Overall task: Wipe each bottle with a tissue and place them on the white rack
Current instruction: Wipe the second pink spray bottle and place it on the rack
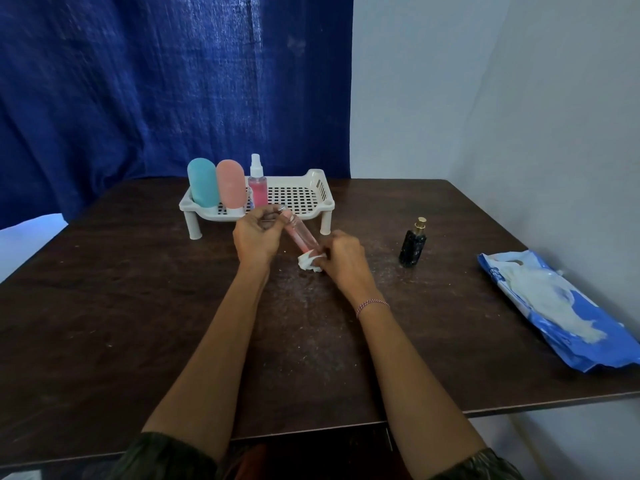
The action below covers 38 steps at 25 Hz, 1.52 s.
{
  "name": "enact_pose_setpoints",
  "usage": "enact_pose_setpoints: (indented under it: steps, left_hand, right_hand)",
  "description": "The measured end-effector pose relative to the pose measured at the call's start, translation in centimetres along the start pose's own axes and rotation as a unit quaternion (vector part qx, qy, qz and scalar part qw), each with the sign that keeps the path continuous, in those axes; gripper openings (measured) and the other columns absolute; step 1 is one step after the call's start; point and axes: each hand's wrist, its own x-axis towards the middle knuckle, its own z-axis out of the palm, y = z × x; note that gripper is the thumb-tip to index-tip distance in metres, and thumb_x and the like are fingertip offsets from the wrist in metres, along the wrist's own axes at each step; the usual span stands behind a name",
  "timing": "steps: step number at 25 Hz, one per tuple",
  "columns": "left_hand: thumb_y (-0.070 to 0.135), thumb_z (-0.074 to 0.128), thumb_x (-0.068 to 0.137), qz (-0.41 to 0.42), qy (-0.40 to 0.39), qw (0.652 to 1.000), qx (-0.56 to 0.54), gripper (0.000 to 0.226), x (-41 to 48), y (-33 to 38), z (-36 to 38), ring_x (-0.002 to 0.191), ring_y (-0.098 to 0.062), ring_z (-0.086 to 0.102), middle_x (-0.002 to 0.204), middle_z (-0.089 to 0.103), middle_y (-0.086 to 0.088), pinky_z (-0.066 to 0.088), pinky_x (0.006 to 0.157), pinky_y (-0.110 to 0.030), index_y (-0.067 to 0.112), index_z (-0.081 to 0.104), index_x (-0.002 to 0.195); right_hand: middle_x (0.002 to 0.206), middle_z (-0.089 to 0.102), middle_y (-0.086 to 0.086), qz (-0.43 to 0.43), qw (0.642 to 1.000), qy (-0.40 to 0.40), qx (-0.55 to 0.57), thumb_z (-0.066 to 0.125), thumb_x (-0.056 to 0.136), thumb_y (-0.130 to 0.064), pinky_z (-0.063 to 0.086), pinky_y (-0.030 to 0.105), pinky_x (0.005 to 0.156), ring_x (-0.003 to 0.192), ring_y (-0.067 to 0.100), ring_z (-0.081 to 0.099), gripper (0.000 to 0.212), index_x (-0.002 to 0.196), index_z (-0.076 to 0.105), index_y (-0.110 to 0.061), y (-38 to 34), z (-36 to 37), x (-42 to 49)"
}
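Observation:
My left hand (255, 237) grips the top end of a slim clear bottle (300, 232) with pink liquid, tilted over the table. My right hand (341, 259) pinches a crumpled white tissue (309, 262) against the bottle's lower end. Behind them stands the white perforated rack (298, 195). On its left part stand a blue bottle (203, 181), a pink bottle (230, 184) and a pink spray bottle (257, 183). A small black bottle (412, 244) with a gold top stands on the table to the right.
A blue and white tissue pack (561, 308) lies near the table's right edge. The dark wooden table (138, 306) is dusted with white specks. A blue curtain (173, 81) hangs behind and a white wall stands at the right.

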Motion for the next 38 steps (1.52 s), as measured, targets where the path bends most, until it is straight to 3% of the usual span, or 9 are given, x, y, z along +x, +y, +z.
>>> enact_pose_setpoints:
  steps: [4, 7, 9, 14, 17, 22, 31, 35, 38]
  left_hand:
    - [0.017, 0.074, 0.08, 0.004, -0.002, 1.0, -0.004, 0.032, -0.2, 0.0, 0.2, 0.087, -0.007, 0.063, 0.096, 0.069, 0.0, 0.053, 0.081, -0.021, 0.009, 0.068, 0.11]
    - [0.018, 0.073, 0.08, 0.011, -0.01, 1.0, -0.005, 0.031, -0.4, 0.3, 0.2, 0.085, -0.002, 0.062, 0.091, 0.066, 0.006, 0.051, 0.078, -0.017, 0.009, 0.068, 0.109]
    - [0.018, 0.073, 0.08, 0.007, -0.009, 1.0, -0.015, 0.031, -0.4, 0.3, 0.2, 0.086, -0.002, 0.062, 0.091, 0.066, 0.007, 0.052, 0.08, -0.018, 0.009, 0.068, 0.11]
    - [0.016, 0.072, 0.081, 0.007, -0.013, 0.999, -0.038, 0.034, -0.3, 0.1, 0.2, 0.087, -0.001, 0.062, 0.099, 0.068, 0.003, 0.051, 0.082, -0.016, 0.006, 0.067, 0.113]
    - [0.015, 0.07, 0.083, 0.021, -0.035, 0.998, -0.039, 0.032, -0.5, 0.1, 0.3, 0.084, 0.003, 0.062, 0.1, 0.067, 0.003, 0.05, 0.075, -0.01, 0.007, 0.066, 0.114]
    - [0.013, 0.07, 0.083, 0.053, -0.091, 0.994, -0.04, 0.034, -0.8, 0.0, 0.6, 0.09, -0.003, 0.063, 0.104, 0.067, 0.0, 0.053, 0.084, -0.022, 0.004, 0.065, 0.115]
    - [0.006, 0.062, 0.088, 0.085, -0.159, 0.983, -0.033, 0.031, -1.1, 0.5, 0.5, 0.094, 0.0, 0.062, 0.108, 0.066, -0.001, 0.052, 0.085, -0.016, 0.0, 0.062, 0.118]
    - [0.0, 0.056, 0.09, 0.097, -0.161, 0.981, -0.045, 0.029, -0.9, 0.3, 0.3, 0.101, -0.009, 0.062, 0.111, 0.064, -0.005, 0.052, 0.087, -0.018, 0.001, 0.061, 0.118]
    - [0.003, 0.056, 0.091, 0.086, -0.156, 0.983, -0.048, 0.028, -0.5, 0.0, 0.4, 0.106, -0.017, 0.064, 0.116, 0.066, -0.011, 0.054, 0.089, -0.026, 0.003, 0.061, 0.118]
  right_hand:
    - [0.099, 0.063, 0.006, 0.007, 0.994, 0.07, 0.088, 0.073, 0.077, -0.011, 0.049, 0.023, 0.079, 0.082, 0.014, 0.058, 0.019, 0.095, 0.072, -0.007, -0.4, -0.7, 0.1]
    - [0.101, 0.061, 0.002, -0.024, 0.989, 0.099, 0.109, 0.072, 0.077, -0.011, 0.043, 0.011, 0.077, 0.081, 0.004, 0.051, 0.021, 0.097, 0.07, -0.006, -1.3, -0.9, -0.1]
    - [0.101, 0.061, 0.002, -0.023, 0.989, 0.09, 0.119, 0.073, 0.076, -0.011, 0.043, 0.011, 0.076, 0.081, 0.005, 0.052, 0.021, 0.096, 0.07, -0.006, -1.1, -1.0, -0.1]
    - [0.1, 0.065, 0.008, 0.004, 0.997, 0.014, 0.082, 0.074, 0.076, -0.011, 0.05, 0.026, 0.081, 0.085, 0.015, 0.059, 0.018, 0.093, 0.072, -0.007, 0.4, -1.1, 0.3]
    - [0.101, 0.063, 0.004, -0.023, 0.99, 0.082, 0.113, 0.072, 0.077, -0.011, 0.049, 0.021, 0.082, 0.084, 0.007, 0.055, 0.018, 0.094, 0.069, -0.006, -0.6, -1.3, 0.0]
    - [0.11, 0.058, 0.006, -0.099, 0.966, 0.192, 0.143, 0.066, 0.083, -0.007, 0.048, 0.022, 0.093, 0.107, 0.014, 0.055, 0.016, 0.099, 0.067, -0.003, -1.9, -1.0, -0.5]
    - [0.111, 0.055, 0.008, -0.061, 0.963, 0.188, 0.184, 0.059, 0.086, -0.002, 0.051, 0.025, 0.089, 0.104, 0.014, 0.057, 0.017, 0.102, 0.065, -0.001, -1.1, -1.6, -0.2]
    - [0.108, 0.057, 0.006, -0.098, 0.964, 0.187, 0.164, 0.065, 0.083, -0.004, 0.049, 0.021, 0.092, 0.106, 0.008, 0.053, 0.016, 0.098, 0.067, -0.002, -1.4, -1.5, -0.4]
    - [0.101, 0.06, 0.007, -0.113, 0.974, 0.159, 0.117, 0.069, 0.079, -0.004, 0.049, 0.019, 0.088, 0.092, 0.006, 0.055, 0.017, 0.096, 0.069, -0.001, -1.5, -1.6, -0.7]
